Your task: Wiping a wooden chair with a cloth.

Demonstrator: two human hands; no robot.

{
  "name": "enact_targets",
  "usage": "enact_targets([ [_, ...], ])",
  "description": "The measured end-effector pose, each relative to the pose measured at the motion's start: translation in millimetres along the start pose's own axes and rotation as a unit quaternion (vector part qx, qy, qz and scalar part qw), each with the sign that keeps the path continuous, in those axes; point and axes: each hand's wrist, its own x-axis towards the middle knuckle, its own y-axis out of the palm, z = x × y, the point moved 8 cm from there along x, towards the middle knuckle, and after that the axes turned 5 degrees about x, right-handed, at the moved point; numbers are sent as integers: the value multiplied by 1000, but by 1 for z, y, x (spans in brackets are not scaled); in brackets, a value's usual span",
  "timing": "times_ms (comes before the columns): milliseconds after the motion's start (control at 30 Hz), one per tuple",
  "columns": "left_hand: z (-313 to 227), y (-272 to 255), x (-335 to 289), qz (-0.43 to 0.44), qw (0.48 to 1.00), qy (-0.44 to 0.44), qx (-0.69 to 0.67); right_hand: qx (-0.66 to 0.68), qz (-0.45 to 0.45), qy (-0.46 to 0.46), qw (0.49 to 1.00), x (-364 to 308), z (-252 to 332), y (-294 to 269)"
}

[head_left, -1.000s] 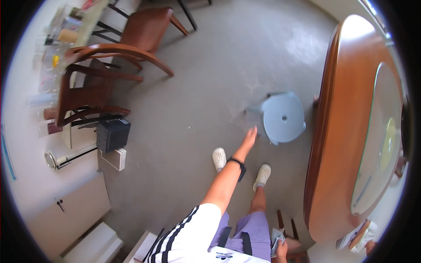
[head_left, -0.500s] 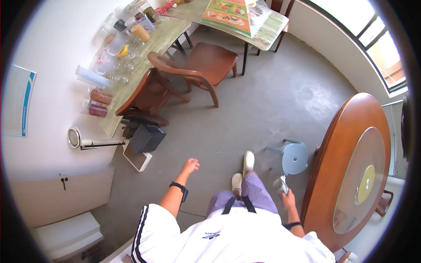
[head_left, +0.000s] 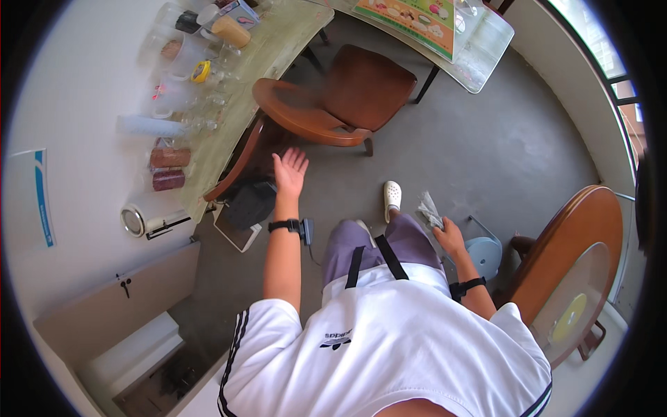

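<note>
My left hand [head_left: 290, 172] reaches forward with its fingers spread and nothing in it. It is nearest to the brown armchair [head_left: 368, 87], just short of its curved armrest, and I cannot tell if they touch. On the other side, my right hand [head_left: 449, 236] is closed round one end of a crumpled greyish-white plastic bag [head_left: 429, 208]. The bag's loose end sticks out ahead of the fingers, above the floor. What kind of bag it is, or whether it holds anything, I cannot make out.
A long table [head_left: 278, 45] along the left wall carries jars and clear containers. Ahead stands a second table [head_left: 486, 59] with a printed food chart [head_left: 417, 24]. To my right are a blue stool [head_left: 484, 256] and a round wooden table [head_left: 566, 243]. A dark box [head_left: 250, 203] sits low left.
I have moved forward toward the chairs. My left hand has risen and opened out from a loosely curled shape. The right hand still holds the plastic bag, now further forward.
</note>
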Motion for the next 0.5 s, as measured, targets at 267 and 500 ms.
enact_targets([
  [267, -15, 30, 91, 101, 977, -127, -142, 28, -100, 120, 987, -39, -39, -16],
  [500, -1, 52, 89, 102, 971, -176, -126, 36, -89, 346, 933, -152, -54, 49],
])
